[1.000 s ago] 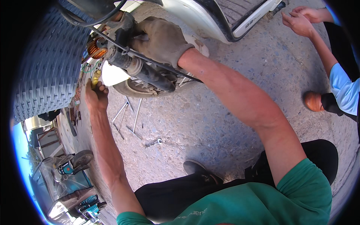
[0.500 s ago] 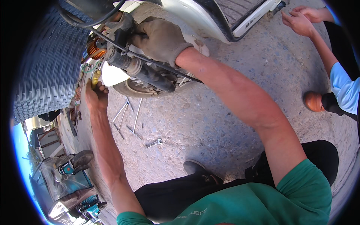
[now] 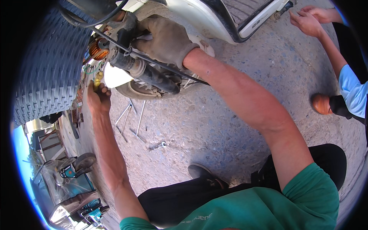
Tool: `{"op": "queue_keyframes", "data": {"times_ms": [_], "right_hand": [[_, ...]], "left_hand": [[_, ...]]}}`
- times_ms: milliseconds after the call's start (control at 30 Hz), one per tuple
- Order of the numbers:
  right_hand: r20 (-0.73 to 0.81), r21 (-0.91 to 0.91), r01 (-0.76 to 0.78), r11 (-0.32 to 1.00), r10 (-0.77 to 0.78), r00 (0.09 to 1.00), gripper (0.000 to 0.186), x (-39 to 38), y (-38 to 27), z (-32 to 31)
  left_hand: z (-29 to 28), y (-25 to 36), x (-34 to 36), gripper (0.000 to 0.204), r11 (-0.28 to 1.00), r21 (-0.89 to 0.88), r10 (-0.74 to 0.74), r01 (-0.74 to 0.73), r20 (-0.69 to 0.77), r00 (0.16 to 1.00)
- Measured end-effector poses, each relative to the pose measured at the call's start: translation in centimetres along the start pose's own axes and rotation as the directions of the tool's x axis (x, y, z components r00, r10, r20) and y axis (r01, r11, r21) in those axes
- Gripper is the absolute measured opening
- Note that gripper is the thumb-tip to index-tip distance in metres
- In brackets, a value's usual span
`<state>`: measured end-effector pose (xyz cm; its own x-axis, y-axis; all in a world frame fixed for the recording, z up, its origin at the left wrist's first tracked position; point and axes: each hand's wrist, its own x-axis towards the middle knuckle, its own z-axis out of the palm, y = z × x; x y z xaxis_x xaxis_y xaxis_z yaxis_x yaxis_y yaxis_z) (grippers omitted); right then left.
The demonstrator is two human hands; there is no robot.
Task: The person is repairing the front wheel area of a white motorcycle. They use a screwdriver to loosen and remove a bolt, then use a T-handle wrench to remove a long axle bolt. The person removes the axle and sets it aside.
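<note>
At the upper left stands the front fork point(image 3: 147, 76) of a white scooter, a black tube angled over the wheel point(image 3: 142, 91). My right hand point(image 3: 165, 42), in a grey-brown work glove, reaches to the fork's upper part, thumb and fingers closed round it; the fingertips are partly hidden. A thin black cable point(image 3: 161, 65) crosses in front of the fork and passes under my wrist. My bare left hand point(image 3: 99, 97) is closed round what looks like a yellow-handled screwdriver point(image 3: 98, 78), left of the fork; its shaft cannot be made out. An orange lamp point(image 3: 97, 50) sits beside the fork.
T-handled socket wrenches point(image 3: 138, 120) and a spanner point(image 3: 157, 145) lie on the concrete below the wheel. A grey woven panel point(image 3: 50, 65) rises at left. Another person's hands point(image 3: 308, 22) are at upper right, by the white scooter body point(image 3: 191, 17). A covered vehicle point(image 3: 69, 180) stands lower left.
My right hand has shifted very slightly, opening a small gap between thumb and forefinger beside the fork. My left hand stays in place with the screwdriver.
</note>
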<state>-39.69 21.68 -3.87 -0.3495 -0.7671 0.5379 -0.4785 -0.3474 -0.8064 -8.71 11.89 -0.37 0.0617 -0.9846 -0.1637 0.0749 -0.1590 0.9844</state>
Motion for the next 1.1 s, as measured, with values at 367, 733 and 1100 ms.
{"op": "queue_keyframes", "data": {"times_ms": [367,733,1100], "right_hand": [[0.071,0.067,-0.079,0.995,0.074,0.995,0.031,0.1,0.0,-0.1],[0.056,-0.005,0.084,0.996,-0.083,0.995,0.028,0.4,0.8,0.3],[0.175,0.017,-0.009,1.000,0.006,0.984,0.028,1.0,1.0,0.0]], "left_hand": [[-0.1,0.0,0.2,0.028,1.000,-0.007,-0.015,0.015,0.007,1.000],[0.2,0.3,0.1,0.022,1.000,-0.017,0.000,0.000,0.001,1.000],[-0.2,1.2,1.9,0.030,0.985,-0.069,0.166,-0.156,0.173,0.971]]}}
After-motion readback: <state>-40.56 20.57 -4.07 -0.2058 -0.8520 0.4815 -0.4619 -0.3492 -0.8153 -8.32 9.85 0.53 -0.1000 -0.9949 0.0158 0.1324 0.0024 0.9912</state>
